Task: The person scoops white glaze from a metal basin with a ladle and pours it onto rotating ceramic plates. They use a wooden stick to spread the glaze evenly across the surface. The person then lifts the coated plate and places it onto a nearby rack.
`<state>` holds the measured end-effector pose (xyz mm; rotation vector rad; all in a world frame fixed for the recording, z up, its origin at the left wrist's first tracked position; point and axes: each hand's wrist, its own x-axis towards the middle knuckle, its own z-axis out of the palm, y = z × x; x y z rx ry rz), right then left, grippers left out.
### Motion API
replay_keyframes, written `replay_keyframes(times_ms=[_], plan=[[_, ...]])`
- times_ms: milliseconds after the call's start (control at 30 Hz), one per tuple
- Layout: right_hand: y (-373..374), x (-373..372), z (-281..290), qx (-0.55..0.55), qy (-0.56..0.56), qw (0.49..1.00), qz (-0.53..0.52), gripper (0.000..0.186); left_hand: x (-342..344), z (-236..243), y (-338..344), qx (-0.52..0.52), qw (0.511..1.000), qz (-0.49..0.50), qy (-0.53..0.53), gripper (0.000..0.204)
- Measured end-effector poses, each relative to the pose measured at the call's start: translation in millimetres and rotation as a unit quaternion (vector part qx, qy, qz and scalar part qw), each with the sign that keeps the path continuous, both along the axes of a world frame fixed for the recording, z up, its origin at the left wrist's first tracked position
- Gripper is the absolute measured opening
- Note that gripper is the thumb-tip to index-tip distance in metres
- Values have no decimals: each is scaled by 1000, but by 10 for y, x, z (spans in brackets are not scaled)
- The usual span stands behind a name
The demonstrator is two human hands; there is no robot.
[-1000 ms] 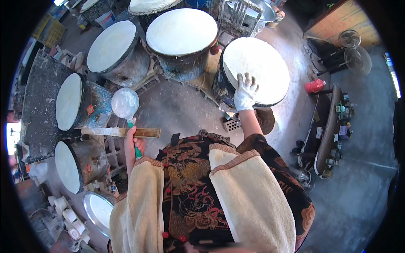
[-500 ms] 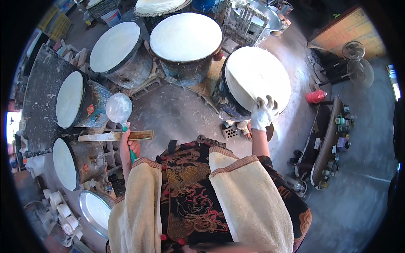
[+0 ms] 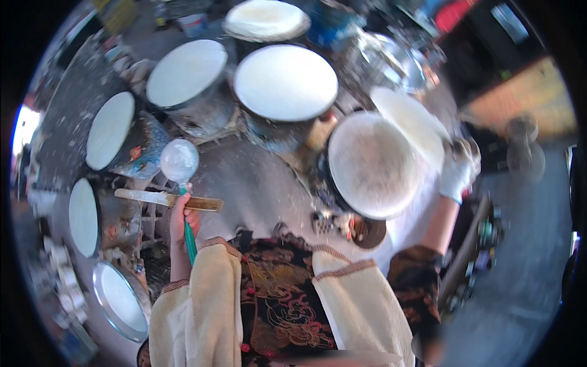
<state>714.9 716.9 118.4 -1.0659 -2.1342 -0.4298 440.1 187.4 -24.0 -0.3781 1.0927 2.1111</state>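
Note:
My left hand [image 3: 184, 219] is closed round the green handle of a ladle [image 3: 180, 160] with a round, pale bowl, and also grips a flat wooden spreader [image 3: 203, 203] lying crosswise, its left end coated white. At the right, my right hand [image 3: 460, 171], in a white glove, pinches the edge of a thin round white pancake [image 3: 414, 127]. The pancake hangs tilted, lifted off the round griddle [image 3: 373, 165], whose bared top is whitish with brownish patches. Motion blurs the gloved fingertips.
Several drum stoves with white-covered round tops curve round me, such as the middle one [image 3: 285, 82] and a left one [image 3: 110, 131]. A metal basin of white contents [image 3: 120, 303] stands low left. A dark bench [image 3: 461, 257] holds small items at right.
My right hand has moved right and peeled the pancake up from the griddle, baring its surface. My left hand keeps the ladle and spreader. The view has shifted slightly.

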Motion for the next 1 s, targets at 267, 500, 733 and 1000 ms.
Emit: replay_keyframes(times_ms=[267, 500, 733, 1000], plan=[[-102, -1027, 861, -109, -131, 979, 115, 31, -137, -171, -217, 3, 998, 64, -17, 20], [-842, -2267, 1189, -98, -219, 956, 167, 32, -800, -350, -646, -1, 997, 78, -26, 7], [-1228, -3945, 1161, -164, -216, 934, 232, 35, -1452, -337, -1127, -24, 996, 88, -6, 30], [-345, -6099, 911, -364, 32, 885, 287, 40, -1820, -360, -1243, 2, 976, 220, 7, 25]])
